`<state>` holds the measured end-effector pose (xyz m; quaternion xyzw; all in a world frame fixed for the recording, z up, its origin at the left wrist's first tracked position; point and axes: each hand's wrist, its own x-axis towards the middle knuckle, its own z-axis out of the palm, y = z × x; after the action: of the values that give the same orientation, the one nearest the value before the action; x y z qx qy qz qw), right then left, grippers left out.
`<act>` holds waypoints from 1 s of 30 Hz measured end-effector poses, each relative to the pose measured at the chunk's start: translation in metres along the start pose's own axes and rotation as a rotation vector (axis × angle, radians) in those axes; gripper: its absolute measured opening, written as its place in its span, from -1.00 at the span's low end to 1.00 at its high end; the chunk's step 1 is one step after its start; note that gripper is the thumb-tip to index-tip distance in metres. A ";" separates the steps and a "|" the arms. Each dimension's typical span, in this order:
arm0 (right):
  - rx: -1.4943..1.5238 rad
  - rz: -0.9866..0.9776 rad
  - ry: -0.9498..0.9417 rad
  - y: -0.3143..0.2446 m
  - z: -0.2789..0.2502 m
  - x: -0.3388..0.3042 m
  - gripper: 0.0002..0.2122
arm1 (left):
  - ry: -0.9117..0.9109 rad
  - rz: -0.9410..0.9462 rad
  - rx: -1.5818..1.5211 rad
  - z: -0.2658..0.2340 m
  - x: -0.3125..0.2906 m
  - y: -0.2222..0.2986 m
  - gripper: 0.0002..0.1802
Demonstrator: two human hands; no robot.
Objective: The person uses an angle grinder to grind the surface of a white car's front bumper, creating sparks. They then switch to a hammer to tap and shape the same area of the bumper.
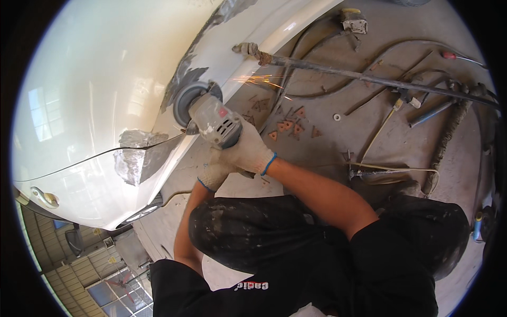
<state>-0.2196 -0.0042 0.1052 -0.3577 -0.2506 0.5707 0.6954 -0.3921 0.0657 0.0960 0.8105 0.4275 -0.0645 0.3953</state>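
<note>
Right hand (248,148): fingers wrapped round angle grinder (211,117)
Left hand (214,170): fingers mostly hidden; grip cannot be told
Angle grinder: held at 10 o'clock from right hand, against white car (105,90)
Sparks (257,79): thrown toward 2 o'clock

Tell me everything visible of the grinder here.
The grinder has a scuffed, pale grey, plastic-looking body with a red mark, dark vent slots and a dark rear. Its round dark-grey disc seems to touch a bare grey strip on the white car panel, and orange sparks fly to the right. It slants, disc end toward upper left. The gloved right hand wraps its rear; the gloved left hand is just below, its grip unclear.
</note>
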 end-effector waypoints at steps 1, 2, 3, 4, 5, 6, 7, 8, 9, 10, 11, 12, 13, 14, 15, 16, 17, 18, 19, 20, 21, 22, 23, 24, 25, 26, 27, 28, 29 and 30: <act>-0.008 0.011 0.001 -0.005 -0.001 -0.001 -0.38 | 0.002 0.001 0.000 0.000 0.000 0.000 0.15; -0.017 0.022 0.003 -0.008 -0.001 -0.002 -0.39 | 0.003 0.000 0.001 0.000 0.000 0.000 0.15; -0.041 -0.011 -0.019 -0.007 0.000 -0.003 -0.40 | 0.002 -0.001 0.000 0.000 0.000 0.000 0.15; -0.065 -0.047 -0.041 -0.006 0.000 -0.003 -0.40 | 0.005 -0.004 0.005 -0.001 -0.001 0.000 0.15; -0.089 -0.084 -0.061 -0.006 0.001 -0.003 -0.41 | 0.006 -0.003 0.004 -0.001 -0.001 0.001 0.15; -0.063 -0.067 -0.016 -0.006 0.001 -0.002 -0.41 | 0.006 -0.003 0.006 -0.002 -0.001 0.001 0.15; -0.038 -0.045 0.028 -0.006 0.002 -0.002 -0.41 | 0.006 -0.006 0.002 -0.002 -0.001 0.001 0.15; -0.013 -0.022 0.073 -0.007 0.003 -0.003 -0.41 | 0.006 -0.007 0.006 -0.002 -0.002 0.001 0.16; -0.080 -0.004 0.010 -0.008 0.003 -0.004 -0.42 | 0.004 -0.009 0.006 -0.002 -0.002 0.001 0.16; -0.148 0.009 -0.054 -0.013 0.002 -0.003 -0.42 | 0.006 -0.007 0.009 -0.003 -0.001 0.000 0.16; -0.215 0.022 -0.117 -0.015 0.001 -0.002 -0.43 | 0.009 -0.007 0.011 -0.004 -0.001 0.000 0.16; -0.189 -0.007 -0.090 -0.012 0.003 -0.001 -0.43 | 0.014 -0.007 0.013 -0.004 -0.002 0.000 0.16; -0.162 -0.032 -0.062 -0.009 0.006 -0.002 -0.44 | 0.016 -0.009 0.012 -0.004 -0.004 0.001 0.16; -0.135 -0.057 -0.034 -0.006 0.008 -0.002 -0.45 | 0.016 -0.012 0.013 -0.004 -0.004 0.002 0.17; -0.121 -0.045 -0.037 -0.003 0.007 -0.002 -0.45 | 0.014 -0.014 0.016 -0.005 -0.005 0.002 0.17; -0.110 -0.035 -0.041 -0.004 0.004 -0.001 -0.45 | 0.011 -0.012 0.018 -0.005 -0.004 0.004 0.17; -0.098 -0.024 -0.046 -0.005 0.003 0.000 -0.45 | 0.008 -0.012 0.022 -0.005 -0.004 0.005 0.17; -0.112 -0.029 -0.054 -0.002 0.003 -0.002 -0.42 | 0.005 -0.016 0.031 -0.004 -0.006 0.005 0.17; -0.129 -0.039 -0.056 -0.001 0.002 -0.001 -0.40 | 0.000 -0.013 0.042 -0.002 -0.004 0.006 0.17; -0.146 -0.049 -0.059 0.001 0.001 0.000 -0.37 | -0.008 -0.010 0.043 -0.001 -0.003 0.008 0.18; -0.092 -0.049 -0.012 0.002 -0.001 0.002 -0.37 | -0.017 -0.006 0.047 -0.001 0.000 0.009 0.18; -0.028 -0.037 0.025 0.001 0.000 0.001 -0.37 | -0.027 -0.017 0.056 -0.001 -0.001 0.012 0.18; 0.035 -0.025 0.063 0.001 0.001 0.000 -0.38 | -0.043 -0.030 0.072 -0.002 -0.001 0.015 0.18; 0.028 0.010 0.042 0.004 0.003 -0.001 -0.38 | -0.055 -0.045 0.092 -0.004 -0.003 0.016 0.18; -0.007 -0.011 -0.008 0.005 0.001 0.001 -0.38 | -0.073 -0.051 0.118 -0.006 0.000 0.019 0.18; -0.041 -0.031 -0.057 0.006 0.000 0.002 -0.38 | -0.092 -0.071 0.151 -0.008 0.000 0.022 0.18; -0.076 -0.051 -0.107 0.007 -0.002 0.003 -0.37 | -0.115 -0.094 0.182 -0.009 0.001 0.026 0.19; -0.025 -0.043 -0.057 0.008 -0.002 0.003 -0.38 | -0.137 -0.122 0.219 -0.009 0.003 0.029 0.19; 0.025 -0.035 -0.007 0.009 -0.002 0.002 -0.38 | -0.156 -0.142 0.253 -0.009 0.005 0.034 0.19; 0.075 -0.027 0.043 0.009 -0.003 0.001 -0.38 | -0.171 -0.144 0.299 -0.007 0.007 0.036 0.16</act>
<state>-0.2230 -0.0025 0.0960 -0.3402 -0.2190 0.5624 0.7211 -0.3629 0.0634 0.1191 0.8191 0.4347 -0.2241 0.2997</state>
